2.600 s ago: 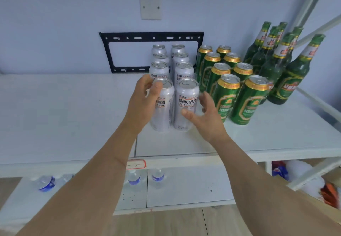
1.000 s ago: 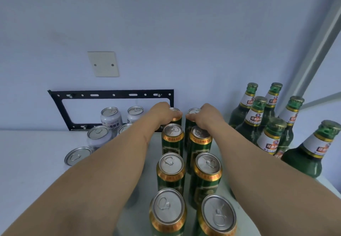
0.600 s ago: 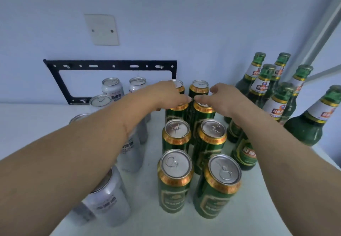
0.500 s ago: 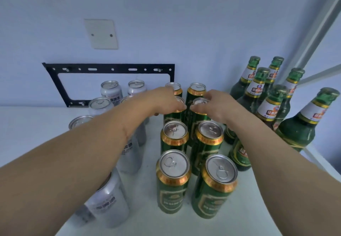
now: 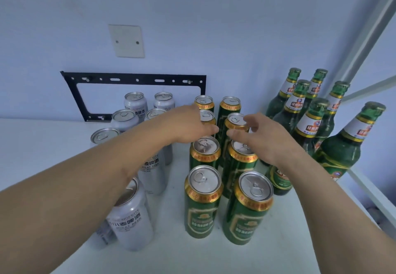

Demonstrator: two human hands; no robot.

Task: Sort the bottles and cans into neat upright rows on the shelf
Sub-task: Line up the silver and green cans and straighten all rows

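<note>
Drawing back from the rear green cans (image 5: 216, 111): left hand (image 5: 188, 127) and right hand (image 5: 257, 133), grip loose, holding nothing; double row upright, aligned.

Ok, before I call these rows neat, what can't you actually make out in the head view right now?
- Silver cans: the left forearm covers the nearer ones, so their count and alignment are unclear.
- Green cans, second pair from the back: the left hand and right hand hide whether fingers touch them.
- Green bottles: bases hidden behind the right forearm and each other.
- Shelf: front edge cut off by the frame bottom.
</note>
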